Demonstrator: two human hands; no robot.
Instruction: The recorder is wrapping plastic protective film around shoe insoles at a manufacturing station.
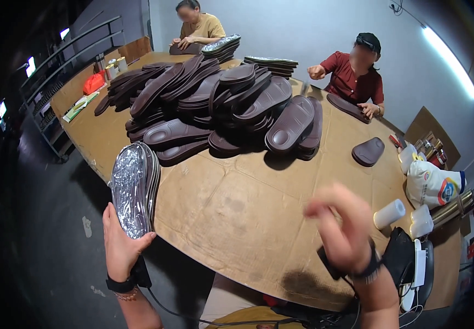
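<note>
At the table's left edge stands a stack of shoe soles (133, 189), its top covered in shiny clear film and its dark layered edges showing on the right. My left hand (122, 241) grips the near end of this stack, thumb on the right side and fingers on the left. Over the right part of the table my right hand (344, 222) is raised, smeared by motion, its fingers seemingly curled inward. I cannot make out anything in it. Beyond both hands lies a big heap of dark brown soles (193, 134), apart from them.
Brown card covers the table (231, 214). A single sole (368, 152), film rolls (390, 214) and a white bag (431, 183) lie at the right. Two people work across the table, one in a red shirt (352, 79), one in yellow (207, 27). Film-topped stacks (220, 48) stand at the back.
</note>
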